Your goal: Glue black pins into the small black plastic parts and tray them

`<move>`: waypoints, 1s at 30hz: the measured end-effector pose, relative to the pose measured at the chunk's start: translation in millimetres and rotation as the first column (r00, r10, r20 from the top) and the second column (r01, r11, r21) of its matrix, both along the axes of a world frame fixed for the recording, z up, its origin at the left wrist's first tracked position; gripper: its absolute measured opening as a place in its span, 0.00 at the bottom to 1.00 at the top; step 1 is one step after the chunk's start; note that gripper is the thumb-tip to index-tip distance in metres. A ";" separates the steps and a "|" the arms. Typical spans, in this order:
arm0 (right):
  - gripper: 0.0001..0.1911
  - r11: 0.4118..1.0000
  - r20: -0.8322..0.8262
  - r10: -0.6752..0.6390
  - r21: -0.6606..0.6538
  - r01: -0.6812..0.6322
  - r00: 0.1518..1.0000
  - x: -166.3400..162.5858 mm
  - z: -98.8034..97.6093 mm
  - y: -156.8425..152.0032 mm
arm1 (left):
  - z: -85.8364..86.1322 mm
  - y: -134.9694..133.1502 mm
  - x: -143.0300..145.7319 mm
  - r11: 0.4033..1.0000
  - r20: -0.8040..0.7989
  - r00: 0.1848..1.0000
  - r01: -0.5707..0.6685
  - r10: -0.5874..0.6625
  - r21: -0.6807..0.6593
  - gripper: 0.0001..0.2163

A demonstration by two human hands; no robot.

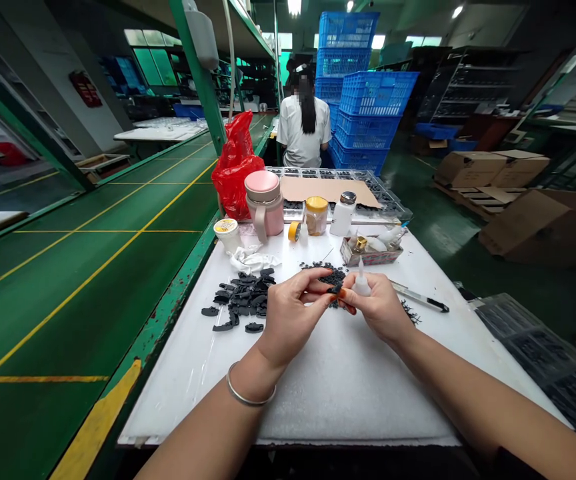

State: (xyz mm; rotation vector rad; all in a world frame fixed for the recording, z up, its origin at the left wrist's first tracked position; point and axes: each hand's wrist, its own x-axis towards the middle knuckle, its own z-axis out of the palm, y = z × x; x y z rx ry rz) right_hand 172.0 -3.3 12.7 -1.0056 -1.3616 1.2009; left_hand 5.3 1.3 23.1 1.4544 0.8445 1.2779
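Note:
My left hand (291,307) pinches a small black plastic part (337,289) between thumb and fingers, above the middle of the white work surface (318,387). Close against it, my right hand (385,310) is closed around a small white dropper bottle (362,287), its thin nozzle pointing up. Its thumb and fingertips also meet at the black part. Left of my hands lies a loose pile of larger curved black parts (243,297). Behind my fingers are many tiny black pieces (335,275), partly hidden. Thin black bits (410,312) lie beside my right wrist.
A pen (423,297) lies at the right. Along the back stand a pink mug (268,210), yellow-lidded jar (317,217), white bottle (343,215), orange tape roll (295,231) and small box of bottles (371,252). A person (303,127) sits beyond, near stacked blue crates (375,100).

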 end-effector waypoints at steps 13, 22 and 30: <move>0.15 0.993 -0.119 0.052 -0.102 -0.064 0.992 -0.9 -1.7 4.4 | 3.6 3.7 3.3 0.990 0.179 0.983 0.060 -0.037 -0.126 0.19; 0.14 0.999 -0.070 0.037 -0.024 -0.039 0.997 -1.1 -1.4 2.3 | 3.7 9.0 -0.8 0.962 0.264 0.962 0.133 -0.068 -0.238 0.23; 0.11 0.999 -0.023 0.017 0.043 -0.016 1.000 -1.7 -1.1 0.5 | 1.3 11.6 -3.3 0.953 0.270 0.958 0.170 -0.100 -0.249 0.24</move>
